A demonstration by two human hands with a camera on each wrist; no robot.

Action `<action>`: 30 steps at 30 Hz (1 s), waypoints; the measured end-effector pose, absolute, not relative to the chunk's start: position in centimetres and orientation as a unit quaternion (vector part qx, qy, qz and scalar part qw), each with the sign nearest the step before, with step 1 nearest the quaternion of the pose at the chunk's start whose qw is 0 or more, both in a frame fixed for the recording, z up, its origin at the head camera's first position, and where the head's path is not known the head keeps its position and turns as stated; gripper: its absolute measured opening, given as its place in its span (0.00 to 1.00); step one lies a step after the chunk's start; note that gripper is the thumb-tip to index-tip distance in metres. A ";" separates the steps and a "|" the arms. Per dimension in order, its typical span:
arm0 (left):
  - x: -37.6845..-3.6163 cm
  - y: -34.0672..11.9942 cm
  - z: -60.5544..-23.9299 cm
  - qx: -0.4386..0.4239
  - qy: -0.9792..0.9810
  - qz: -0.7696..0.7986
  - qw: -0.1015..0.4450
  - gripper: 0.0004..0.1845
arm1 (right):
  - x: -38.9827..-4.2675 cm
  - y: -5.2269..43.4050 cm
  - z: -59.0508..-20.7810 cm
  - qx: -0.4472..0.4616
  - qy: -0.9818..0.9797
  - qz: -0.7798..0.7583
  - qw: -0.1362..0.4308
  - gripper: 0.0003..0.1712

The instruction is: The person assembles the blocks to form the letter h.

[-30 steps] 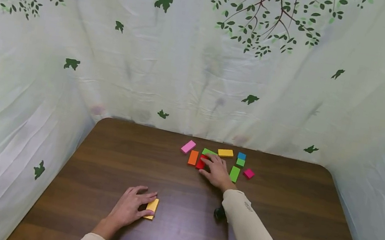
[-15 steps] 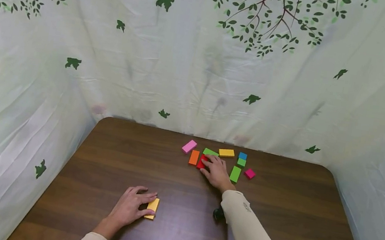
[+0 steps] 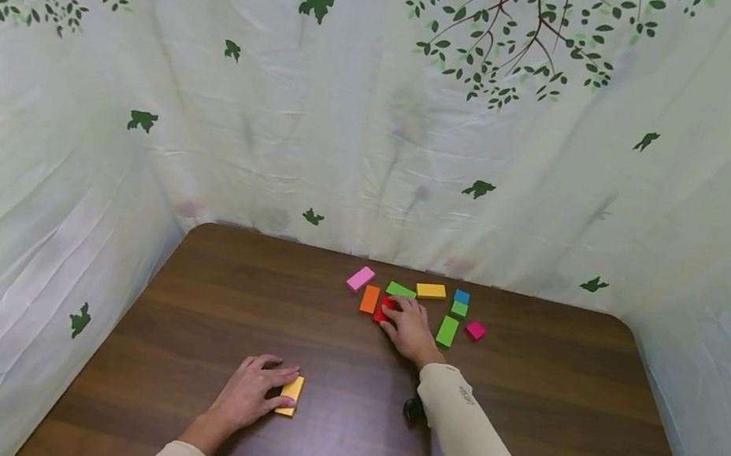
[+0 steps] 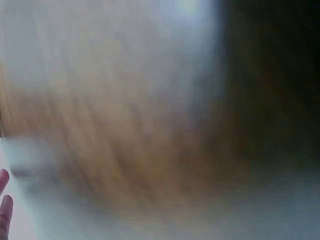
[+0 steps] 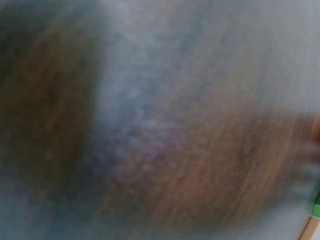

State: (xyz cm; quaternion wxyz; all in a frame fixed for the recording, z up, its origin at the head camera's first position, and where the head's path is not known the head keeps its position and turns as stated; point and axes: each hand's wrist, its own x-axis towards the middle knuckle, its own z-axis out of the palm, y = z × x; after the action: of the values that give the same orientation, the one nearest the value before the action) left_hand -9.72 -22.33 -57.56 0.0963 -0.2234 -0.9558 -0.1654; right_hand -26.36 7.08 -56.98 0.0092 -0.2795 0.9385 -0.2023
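Near yellow block [image 3: 293, 390] lies just right of your left hand [image 3: 248, 394]; red block [image 3: 381, 313] lies left of your right hand [image 3: 413, 333]

Your left hand has its thumb and forefinger set around the near yellow block, seemingly in a pinch; how firm it is, you can't tell. The block lies flat on the tabletop [image 3: 558, 418], its long axis pointing away from you and slightly right. This hand is the nearer to it.

Well beyond that hand and to its right, you find the pink block [image 3: 360, 279], slanted, then the orange block [image 3: 369, 300]. Next comes the red block, long axis running away from you, partly under your right hand's curled fingers and thumb, which appear to hold it. The far green block [image 3: 402, 290] sits just beyond those fingers.

Past your right hand lies the far yellow block [image 3: 430, 292], laid crosswise. The near green block [image 3: 446, 332] is just right of the hand; the small green block [image 3: 459, 308] and blue block [image 3: 461, 297] sit together beyond it, and the magenta block [image 3: 475, 331] is farthest right.

You count ten: one pink, one orange, one red, three green, two yellow, one blue, one magenta.
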 end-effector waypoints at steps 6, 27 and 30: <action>-9.5 -22.1 -57.6 -0.179 -0.961 -0.199 0.074 0.28 | -25.8 7.0 -57.0 -0.270 0.934 -0.231 0.023 0.22; -9.7 -22.0 -57.5 -0.154 -0.960 -0.221 0.073 0.28 | -22.5 6.5 -57.5 -0.246 0.901 -0.357 0.025 0.21; -9.6 -21.9 -57.5 -0.159 -0.957 -0.230 0.073 0.28 | -21.7 6.0 -57.7 -0.251 0.896 -0.366 0.030 0.21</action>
State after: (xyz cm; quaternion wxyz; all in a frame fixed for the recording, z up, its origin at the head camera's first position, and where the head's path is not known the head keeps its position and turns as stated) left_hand -9.57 -21.94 -57.50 0.0728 -0.1595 -0.9574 -0.2296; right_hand -21.67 6.04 -57.68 0.0300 -0.2508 0.8958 -0.3656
